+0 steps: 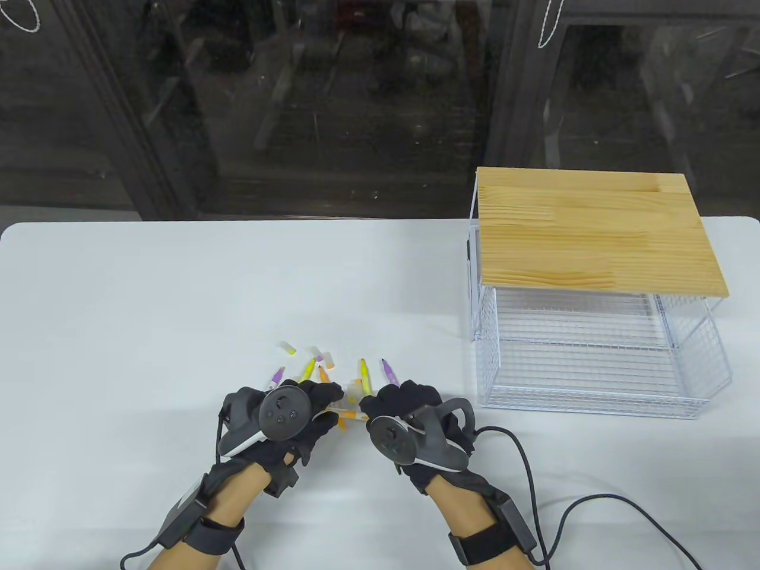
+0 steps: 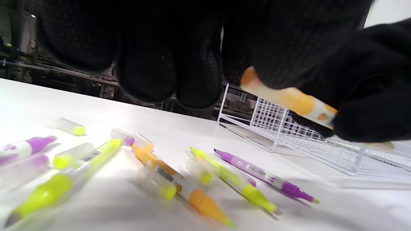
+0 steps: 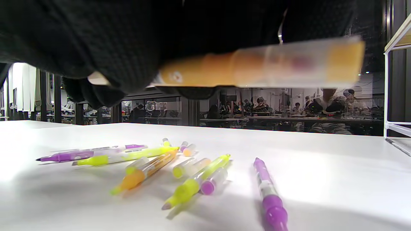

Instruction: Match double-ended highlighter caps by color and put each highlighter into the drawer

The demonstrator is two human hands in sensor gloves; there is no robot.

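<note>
Left hand: the left hand (image 1: 300, 415) has its fingers curled round one end of the orange highlighter (image 1: 346, 412), lifted off the table (image 1: 148, 309).
Right hand: the right hand (image 1: 404, 415) pinches the other end of that same orange highlighter; in the right wrist view a clear cap with an orange end (image 3: 308, 62) sits over the tip that points toward the drawer.
Held highlighter: level between the two hands, above the loose pile, to the left of the drawer.
Loose highlighters: on the table just beyond the fingers lie uncapped pens: a purple highlighter (image 2: 266, 176) nearest the drawer, a yellow highlighter (image 2: 234, 179) beside it, an orange one (image 2: 179, 186) further from the drawer, then another yellow and another purple furthest from it.
Loose caps: several clear caps with yellow, purple or orange ends lie among the pens; a yellow-ended cap (image 1: 288, 348) lies at the far edge of the pile.
Drawer: the white wire drawer (image 1: 594, 362) stands pulled out under a wooden top (image 1: 594, 231), right of both hands, well apart from the pile.
</note>
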